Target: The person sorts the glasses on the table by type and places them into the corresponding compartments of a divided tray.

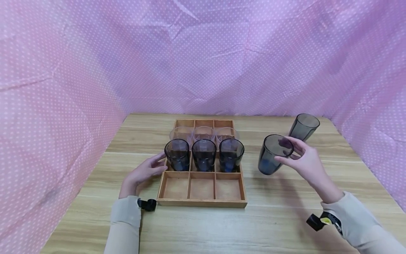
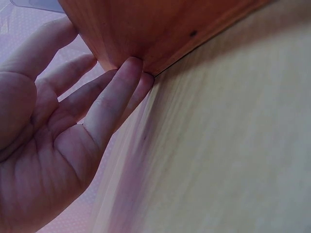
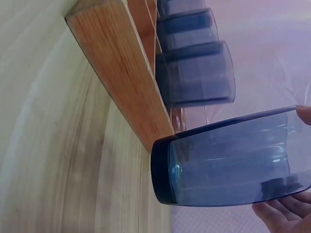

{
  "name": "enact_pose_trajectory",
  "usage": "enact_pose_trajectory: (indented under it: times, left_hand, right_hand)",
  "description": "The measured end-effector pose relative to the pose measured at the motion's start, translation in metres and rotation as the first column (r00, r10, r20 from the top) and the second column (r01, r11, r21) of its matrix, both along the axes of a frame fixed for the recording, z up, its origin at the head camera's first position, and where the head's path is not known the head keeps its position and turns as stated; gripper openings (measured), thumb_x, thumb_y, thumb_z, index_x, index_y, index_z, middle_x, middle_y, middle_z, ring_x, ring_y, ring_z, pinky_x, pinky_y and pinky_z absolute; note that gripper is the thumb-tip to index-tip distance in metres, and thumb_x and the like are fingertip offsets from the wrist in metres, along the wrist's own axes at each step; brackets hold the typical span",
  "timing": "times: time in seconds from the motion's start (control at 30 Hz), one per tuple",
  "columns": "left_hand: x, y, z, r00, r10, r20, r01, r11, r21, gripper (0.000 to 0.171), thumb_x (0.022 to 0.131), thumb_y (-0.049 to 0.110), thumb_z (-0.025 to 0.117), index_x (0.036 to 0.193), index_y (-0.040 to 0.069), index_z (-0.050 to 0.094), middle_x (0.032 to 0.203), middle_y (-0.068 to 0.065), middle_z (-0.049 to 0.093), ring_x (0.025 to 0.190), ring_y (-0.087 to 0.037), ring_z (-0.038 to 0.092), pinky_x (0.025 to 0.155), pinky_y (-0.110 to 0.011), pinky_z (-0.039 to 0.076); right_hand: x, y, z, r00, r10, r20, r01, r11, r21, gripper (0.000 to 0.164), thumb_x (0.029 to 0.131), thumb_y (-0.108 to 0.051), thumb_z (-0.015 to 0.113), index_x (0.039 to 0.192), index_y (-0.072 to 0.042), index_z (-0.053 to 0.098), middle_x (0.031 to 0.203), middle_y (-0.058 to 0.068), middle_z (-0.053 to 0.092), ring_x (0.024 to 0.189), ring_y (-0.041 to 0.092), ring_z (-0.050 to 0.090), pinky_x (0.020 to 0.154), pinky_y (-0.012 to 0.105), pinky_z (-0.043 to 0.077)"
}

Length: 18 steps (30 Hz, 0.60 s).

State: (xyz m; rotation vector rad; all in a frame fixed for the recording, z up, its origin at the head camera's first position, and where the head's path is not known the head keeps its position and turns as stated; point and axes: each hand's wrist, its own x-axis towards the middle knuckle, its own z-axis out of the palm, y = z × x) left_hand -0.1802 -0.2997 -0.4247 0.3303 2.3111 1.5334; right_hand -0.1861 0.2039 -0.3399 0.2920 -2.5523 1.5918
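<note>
My right hand (image 1: 306,165) grips a smoky grey tumbler (image 1: 269,158) near its rim, thumb on the near side and fingers behind. The tumbler leans slightly, its base above the table right of a wooden compartment tray (image 1: 202,203). In the right wrist view the tumbler (image 3: 228,165) overlaps the end of the tray wall. My left hand (image 1: 144,173) rests at the tray's left side; the left wrist view has its extended fingers (image 2: 114,102) against the wooden wall. Three dark tumblers (image 1: 204,157) stand side by side in the tray's middle compartments.
Three clear glasses (image 1: 204,132) stand behind the dark ones in the tray. Another smoky tumbler (image 1: 302,129) is at the right back, partly behind my right hand. A pink dotted cloth (image 1: 203,70) surrounds the wood-grain table (image 1: 203,229) at the back and sides.
</note>
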Motion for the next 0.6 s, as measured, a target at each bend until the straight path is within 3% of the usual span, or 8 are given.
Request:
enact_pose_trajectory:
  times: [0.6]
  left_hand:
    - [0.001, 0.000, -0.003, 1.000, 0.001, -0.009, -0.001, 1.000, -0.008, 0.073, 0.098, 0.021, 0.057, 0.155, 0.004, 0.015, 0.160, -0.025, 0.014, 0.142, -0.047, 0.028, 0.110, -0.051, 0.039]
  right_hand:
    - [0.027, -0.037, 0.014, 0.986, 0.159, -0.043, -0.160, 0.987, -0.028, 0.062, 0.076, -0.005, 0.081, 0.131, -0.001, 0.054, 0.117, -0.020, 0.065, 0.109, -0.010, 0.058, 0.087, 0.008, 0.050]
